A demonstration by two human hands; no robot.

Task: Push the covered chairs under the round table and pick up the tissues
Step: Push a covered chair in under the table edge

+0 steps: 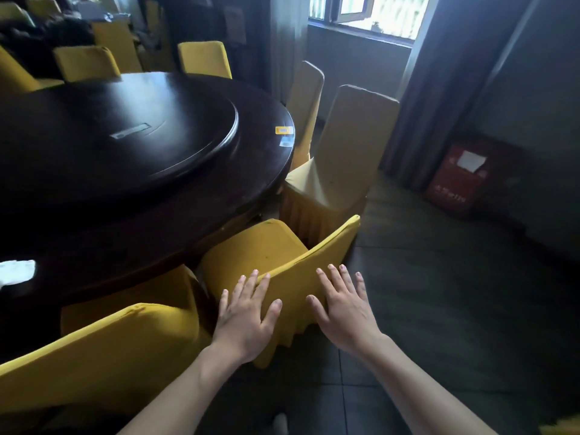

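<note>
Both flat hands press yellow chair.

Open floor lies right; pale chair and round table crowd ahead.

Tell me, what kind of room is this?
Probably a restaurant's private dining room. A big dark round table carries a turning tray for sharing dishes, and many chairs in yellow cloth covers ring it, like the covered chair that both hands are pushing.
</note>
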